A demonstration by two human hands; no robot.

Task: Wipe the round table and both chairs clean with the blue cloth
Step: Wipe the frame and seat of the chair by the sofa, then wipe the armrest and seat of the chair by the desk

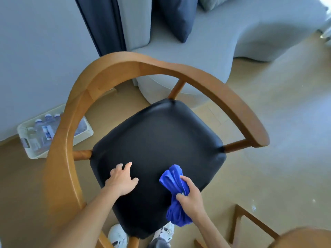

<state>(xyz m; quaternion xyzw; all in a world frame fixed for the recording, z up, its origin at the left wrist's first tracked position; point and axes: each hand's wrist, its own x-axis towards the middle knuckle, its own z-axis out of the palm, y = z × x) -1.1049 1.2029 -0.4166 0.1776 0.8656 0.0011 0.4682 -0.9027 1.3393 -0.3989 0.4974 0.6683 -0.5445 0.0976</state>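
Head view: round table (302,238) mostly cropped.

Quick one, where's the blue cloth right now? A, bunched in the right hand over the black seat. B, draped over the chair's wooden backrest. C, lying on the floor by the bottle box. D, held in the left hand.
A: the blue cloth is bunched in the right hand above the black seat, while the left hand rests spread out on the seat, holding nothing.

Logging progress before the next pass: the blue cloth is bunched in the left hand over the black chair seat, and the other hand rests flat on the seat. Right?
Not quite: the head view shows the blue cloth bunched in the right hand, not the left. It is over the black chair seat, and the other hand, the left hand, rests flat on the seat.
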